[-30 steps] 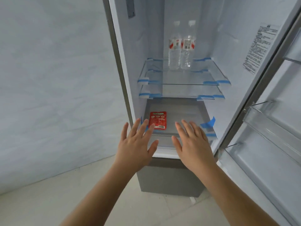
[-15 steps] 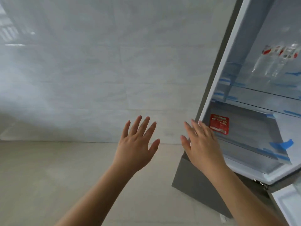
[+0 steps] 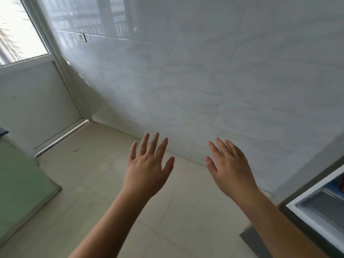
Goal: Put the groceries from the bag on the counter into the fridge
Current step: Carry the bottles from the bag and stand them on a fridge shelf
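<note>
— Swinging left, isn't she... the whole view has turned away from the fridge (image 3: 316, 207) within the last second. A moment back both hands hung in front of its lower shelf; now only its bottom corner shows, at the right edge of what the camera sees.

— Anything still visible inside it?

— Barely. A blurred stretch of the white frame, a grey shelf surface, a bit of blue tape, and a sliver of something red at the very edge. The two water bottles and the red packet that showed earlier are out of view now, apart from maybe that red sliver.

— And the hands?

— Both empty. The left hand (image 3: 147, 168) and the right hand (image 3: 231, 169) are held out over the floor (image 3: 104, 183), fingers straight and spread, backs up, touching nothing.

— So where's the bag?

— Can't see it, nor the worktop it sits on. There's a green panel (image 3: 20, 183) at the left edge with something dark blue above it, too cut off to name. Beyond that, the tiled wall (image 3: 204, 71) and a window (image 3: 16, 28) in the far left corner.

— How far along, would you say?

— Part way, I'd judge. Some things are already in the fridge, and the door appears to be open. Empty hands turning away suggests a trip back for more; how much is left, nobody could tell from here.
</note>
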